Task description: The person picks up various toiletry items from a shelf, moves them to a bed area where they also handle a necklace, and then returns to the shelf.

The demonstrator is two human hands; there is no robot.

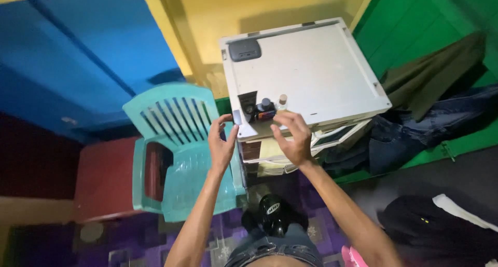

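My left hand (222,145) is raised by the front left corner of a white plastic drawer cabinet (311,70), fingers curled around a small dark object (236,117) at the corner. My right hand (292,137) reaches over the cabinet's front edge with its fingers spread and empty, just below a row of small items: a black tube (248,102), a dark bottle (265,108) and a small clear bottle with a tan cap (282,102). A grey oval pad (245,49) lies at the cabinet top's back left.
A turquoise plastic chair (176,142) stands left of the cabinet, with a red stool (106,173) beside it. Dark jeans (415,127) and an olive garment (436,72) hang on the green wall at right. A small black fan (272,215) sits on the purple floor.
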